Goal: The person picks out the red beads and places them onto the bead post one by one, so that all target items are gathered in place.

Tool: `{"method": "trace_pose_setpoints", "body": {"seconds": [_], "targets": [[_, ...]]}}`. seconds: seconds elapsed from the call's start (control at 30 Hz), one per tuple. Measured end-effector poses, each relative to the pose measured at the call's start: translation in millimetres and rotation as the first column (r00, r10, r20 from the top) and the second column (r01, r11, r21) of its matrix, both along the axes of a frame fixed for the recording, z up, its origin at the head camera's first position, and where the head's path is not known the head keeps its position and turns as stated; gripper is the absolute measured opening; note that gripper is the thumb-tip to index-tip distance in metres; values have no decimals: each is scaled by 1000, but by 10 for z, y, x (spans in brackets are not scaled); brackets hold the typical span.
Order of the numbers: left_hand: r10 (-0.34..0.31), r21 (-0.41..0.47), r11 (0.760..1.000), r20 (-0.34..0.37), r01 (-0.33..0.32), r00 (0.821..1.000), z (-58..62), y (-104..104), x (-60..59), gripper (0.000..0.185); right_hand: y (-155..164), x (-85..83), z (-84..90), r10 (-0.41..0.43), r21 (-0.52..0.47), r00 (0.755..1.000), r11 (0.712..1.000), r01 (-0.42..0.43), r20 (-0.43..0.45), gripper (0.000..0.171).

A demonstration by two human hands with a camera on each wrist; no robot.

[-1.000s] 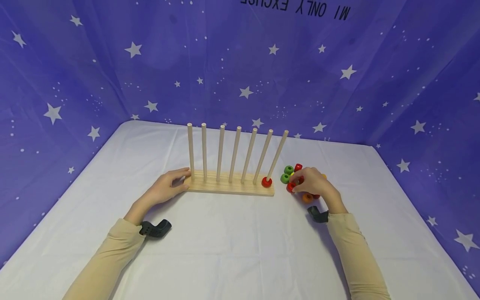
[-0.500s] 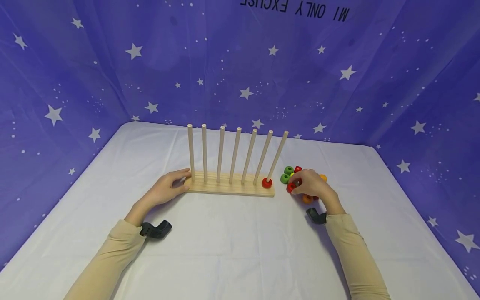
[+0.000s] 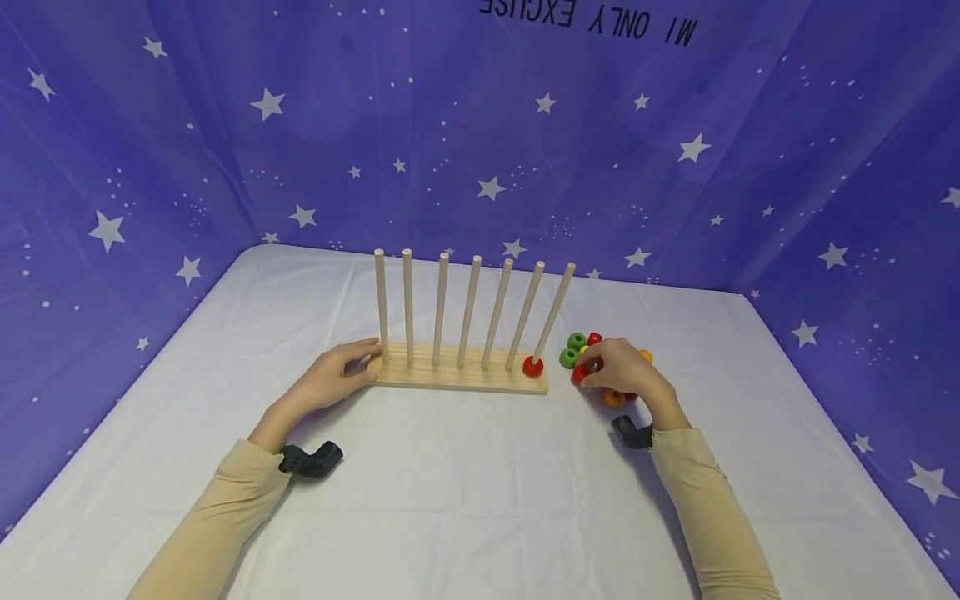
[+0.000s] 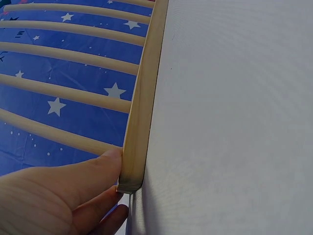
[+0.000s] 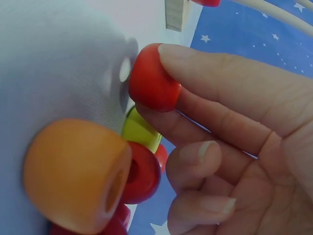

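Observation:
My left hand (image 3: 330,377) holds the left end of a pale wooden peg stand (image 3: 457,380), thumb on its front and fingers behind the end. Several upright pegs rise from this stand, and one red bead (image 3: 533,367) sits at the foot of the rightmost peg. To the right of the stand, my right hand (image 3: 622,367) pinches another red bead (image 5: 152,81) between thumb and fingers, close over the cloth. The right wrist view shows its ring and little fingers curled in, with a large orange bead (image 5: 68,171) and a yellow-green bead (image 5: 138,133) beside the hand.
Loose beads lie clustered around my right hand, among them a green bead (image 3: 576,341) and an orange bead (image 3: 614,399). A white cloth (image 3: 450,483) covers the table. A purple star-patterned curtain (image 3: 420,125) hangs behind and at both sides.
My right hand has shifted very slightly left and its fingers stay at the red bead. The left hand and the peg stand have kept their place.

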State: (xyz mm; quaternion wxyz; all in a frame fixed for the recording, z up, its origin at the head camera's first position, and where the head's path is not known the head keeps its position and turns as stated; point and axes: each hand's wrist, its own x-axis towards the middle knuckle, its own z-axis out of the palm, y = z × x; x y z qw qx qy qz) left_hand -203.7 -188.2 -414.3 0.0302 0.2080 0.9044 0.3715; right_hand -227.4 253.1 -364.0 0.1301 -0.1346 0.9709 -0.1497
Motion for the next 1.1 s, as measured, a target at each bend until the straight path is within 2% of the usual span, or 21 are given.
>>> {"method": "trace_pose_setpoints", "body": {"seconds": [0.33,0.57,0.93,1.1], "targets": [[-5,-3,1000,-6,5,1000,-9,4,1,48,10,26,66,21,-1,999,1000,-21,-49,30],[-4,1,1000,-11,4,1000,-15,-13,-7,47,-10,50,115,6,-43,997,999,-10,-79,30],[-6,-9,1000,-3,6,1000,-46,-15,-14,49,14,75,180,-66,-136,991,989,51,-112,34],[-4,-6,1000,-6,3,1000,-38,-16,-16,49,-11,87,239,-96,-142,987,987,78,-130,35]]}}
